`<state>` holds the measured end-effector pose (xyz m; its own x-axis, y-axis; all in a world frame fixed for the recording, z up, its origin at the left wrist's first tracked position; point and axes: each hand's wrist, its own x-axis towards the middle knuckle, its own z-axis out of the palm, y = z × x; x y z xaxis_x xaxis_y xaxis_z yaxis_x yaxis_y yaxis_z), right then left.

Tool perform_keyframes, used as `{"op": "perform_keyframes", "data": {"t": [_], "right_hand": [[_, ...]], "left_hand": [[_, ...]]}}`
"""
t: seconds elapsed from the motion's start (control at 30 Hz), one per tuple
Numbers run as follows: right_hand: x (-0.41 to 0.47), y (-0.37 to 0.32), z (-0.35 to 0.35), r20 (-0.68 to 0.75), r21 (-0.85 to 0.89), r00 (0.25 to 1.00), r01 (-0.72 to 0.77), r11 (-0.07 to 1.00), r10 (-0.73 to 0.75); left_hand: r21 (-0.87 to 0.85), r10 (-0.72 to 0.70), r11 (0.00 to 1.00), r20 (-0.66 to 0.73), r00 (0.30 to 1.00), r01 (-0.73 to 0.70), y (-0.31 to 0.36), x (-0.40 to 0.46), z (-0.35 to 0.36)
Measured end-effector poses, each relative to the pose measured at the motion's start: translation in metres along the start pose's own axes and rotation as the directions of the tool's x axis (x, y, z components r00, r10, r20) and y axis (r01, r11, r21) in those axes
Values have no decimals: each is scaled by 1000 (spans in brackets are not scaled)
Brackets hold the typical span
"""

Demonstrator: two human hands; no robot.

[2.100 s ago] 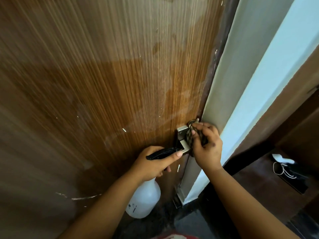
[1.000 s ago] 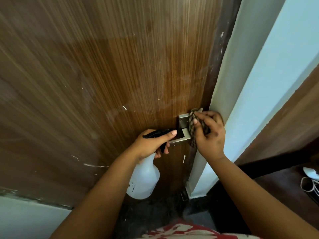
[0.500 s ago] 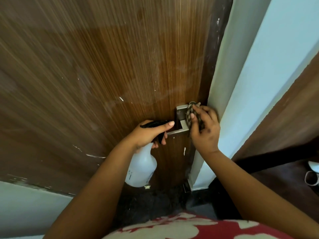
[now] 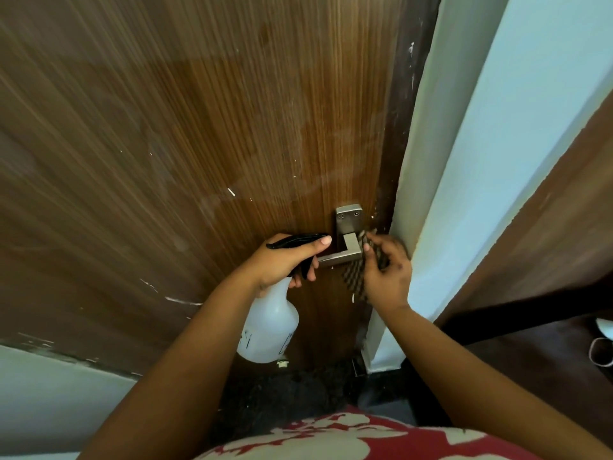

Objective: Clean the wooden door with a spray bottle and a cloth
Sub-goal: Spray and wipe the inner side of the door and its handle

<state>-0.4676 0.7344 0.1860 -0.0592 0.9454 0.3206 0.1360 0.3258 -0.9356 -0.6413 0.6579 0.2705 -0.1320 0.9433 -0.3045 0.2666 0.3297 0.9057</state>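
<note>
The brown wooden door (image 4: 199,144) fills most of the view, with wet streaks and small white flecks on it. Its metal lever handle (image 4: 346,239) sits near the right edge. My left hand (image 4: 282,263) grips the black trigger head of a white spray bottle (image 4: 270,327), which hangs below the hand next to the lever. My right hand (image 4: 388,277) holds a dark checked cloth (image 4: 360,277) against the lever's right end and the door below it.
A pale door frame and wall (image 4: 464,161) run along the door's right edge. A dark floor (image 4: 298,393) lies below. At the far right are a brown surface (image 4: 547,227) and a white object (image 4: 603,327) on the floor.
My right hand and the cloth have slid down from the handle's plate to the lever's end and below it, baring the plate. The left hand with the bottle has stayed by the lever.
</note>
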Motion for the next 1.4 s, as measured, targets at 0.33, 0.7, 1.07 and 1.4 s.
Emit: {"op": "perform_keyframes", "data": {"t": [0.33, 0.7, 1.07, 1.4], "right_hand": [[7, 1, -7, -16, -198, 980, 193, 961, -200], [9, 15, 0, -49, -84, 986, 158, 984, -162], [-9, 2, 47, 121, 714, 573, -618, 330, 811], [-38, -27, 93, 296, 748, 551, -642, 169, 781]], "left_hand": [[47, -40, 998, 48, 998, 38, 4, 5, -3], [38, -28, 999, 80, 996, 25, 3, 7, -8], [74, 4, 997, 166, 986, -16, 3, 7, -14], [-8, 124, 992, 237, 964, -125, 2, 9, -26]]}}
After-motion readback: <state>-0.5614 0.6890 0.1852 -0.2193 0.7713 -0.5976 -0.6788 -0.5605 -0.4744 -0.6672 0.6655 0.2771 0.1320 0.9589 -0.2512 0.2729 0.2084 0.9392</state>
